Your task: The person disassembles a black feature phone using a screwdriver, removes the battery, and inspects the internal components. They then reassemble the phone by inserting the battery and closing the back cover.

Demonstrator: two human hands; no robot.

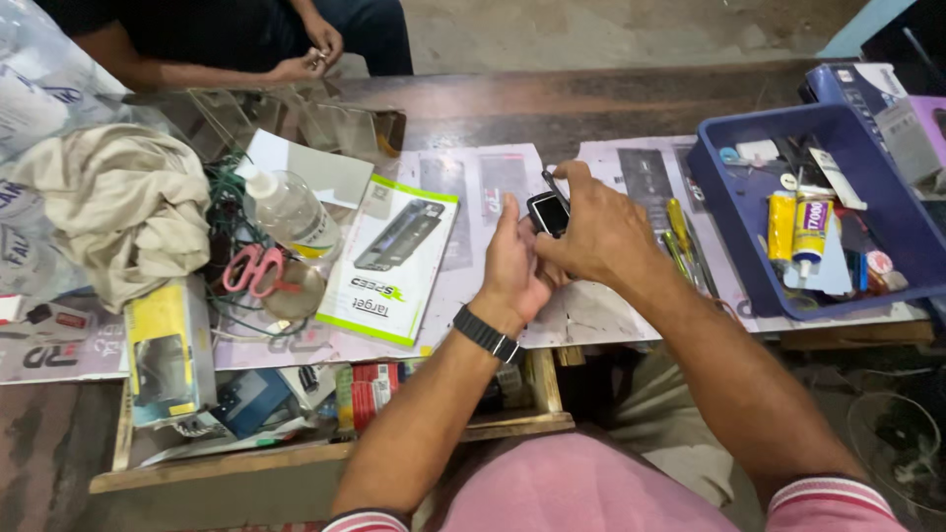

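Left hand (512,268), wearing a black wrist strap, half-curled with fingers extended upward, supporting a small black device (548,213) from the left side. Right hand (599,234) closed over the same device from the right, its fingers pinching the upper edge. Device held just above the paper-covered tabletop (591,99), between a green-edged box (394,261) and a blue tray (749,217) of glue tubes.
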